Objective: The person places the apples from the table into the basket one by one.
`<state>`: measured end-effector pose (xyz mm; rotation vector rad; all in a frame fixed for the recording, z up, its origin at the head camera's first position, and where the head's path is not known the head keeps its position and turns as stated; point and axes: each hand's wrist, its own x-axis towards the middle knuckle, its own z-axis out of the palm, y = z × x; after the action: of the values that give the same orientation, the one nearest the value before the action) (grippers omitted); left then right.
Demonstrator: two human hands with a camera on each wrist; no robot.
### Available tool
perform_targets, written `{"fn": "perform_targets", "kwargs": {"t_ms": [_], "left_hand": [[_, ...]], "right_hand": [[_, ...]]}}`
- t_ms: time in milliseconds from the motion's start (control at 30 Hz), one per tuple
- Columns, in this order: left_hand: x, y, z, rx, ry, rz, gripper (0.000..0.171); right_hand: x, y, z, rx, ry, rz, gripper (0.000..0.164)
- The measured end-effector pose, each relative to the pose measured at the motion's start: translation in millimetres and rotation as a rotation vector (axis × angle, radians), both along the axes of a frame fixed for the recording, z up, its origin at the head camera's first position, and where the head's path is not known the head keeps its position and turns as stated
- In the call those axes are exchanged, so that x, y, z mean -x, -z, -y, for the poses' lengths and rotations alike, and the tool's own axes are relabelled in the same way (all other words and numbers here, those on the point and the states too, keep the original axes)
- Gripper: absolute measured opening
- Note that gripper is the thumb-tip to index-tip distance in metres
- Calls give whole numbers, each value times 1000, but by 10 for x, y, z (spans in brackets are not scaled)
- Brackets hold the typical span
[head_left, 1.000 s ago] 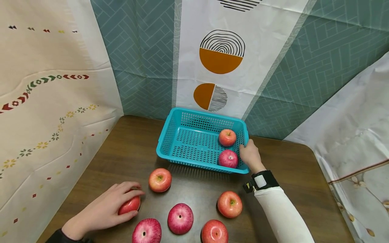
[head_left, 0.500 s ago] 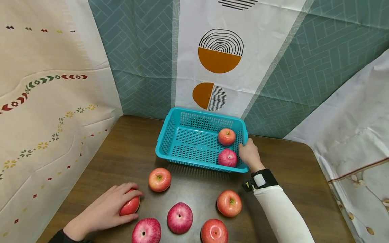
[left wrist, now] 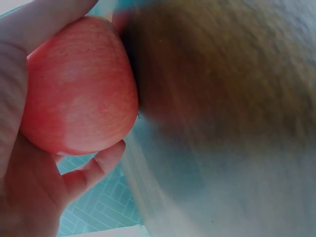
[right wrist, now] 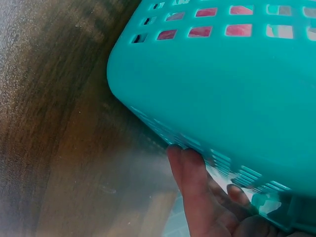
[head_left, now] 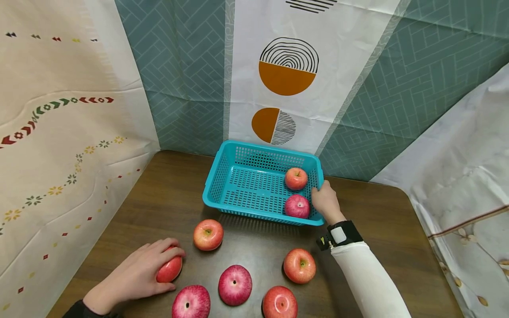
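Observation:
My left hand (head_left: 137, 274) rests over a red apple (head_left: 170, 269) on the table's left side, fingers across its top and thumb at its near side. In the left wrist view the same apple (left wrist: 81, 89) lies between thumb and fingers. At the right end of a turquoise plastic basket (head_left: 246, 213), my right hand (head_left: 327, 203) holds the rim. Its fingers (right wrist: 195, 182) touch the basket's outer wall in the right wrist view. Inside the basket, at its right end, sit a light red apple (head_left: 296, 179) and a pinkish-red apple (head_left: 297, 206).
Loose on the brown table (head_left: 381, 229) lie a yellowish-red apple (head_left: 208, 235), two dark pink apples (head_left: 235, 285) near the front, and two light red apples (head_left: 300, 266) at front right. Patterned cloths (head_left: 191, 79) hang behind the table and at both sides.
My left thumb has shifted slightly towards the table's front, and more of the apple shows beneath that hand. The right hand stays on the basket rim.

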<state>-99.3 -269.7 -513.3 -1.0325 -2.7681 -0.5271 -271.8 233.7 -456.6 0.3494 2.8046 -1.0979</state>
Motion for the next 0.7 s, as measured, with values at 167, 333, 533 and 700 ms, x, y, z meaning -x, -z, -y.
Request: {"fn": "perform_targets", "kwargs": {"t_ms": [167,333,533,700], "left_hand": [[4,7,7,7,3,2,68],[17,19,10,8,12,-4,66],[25,23,6,7,28,-21,65],[33,26,5,3,32,-38,66]], "right_hand": [[-5,1,3,-4,-6,3,52],[9,19,-9,-7,4,3,53],[36,36,-23,-12,10,5,53],[42,43,-25,-15,0,4,53]]}}
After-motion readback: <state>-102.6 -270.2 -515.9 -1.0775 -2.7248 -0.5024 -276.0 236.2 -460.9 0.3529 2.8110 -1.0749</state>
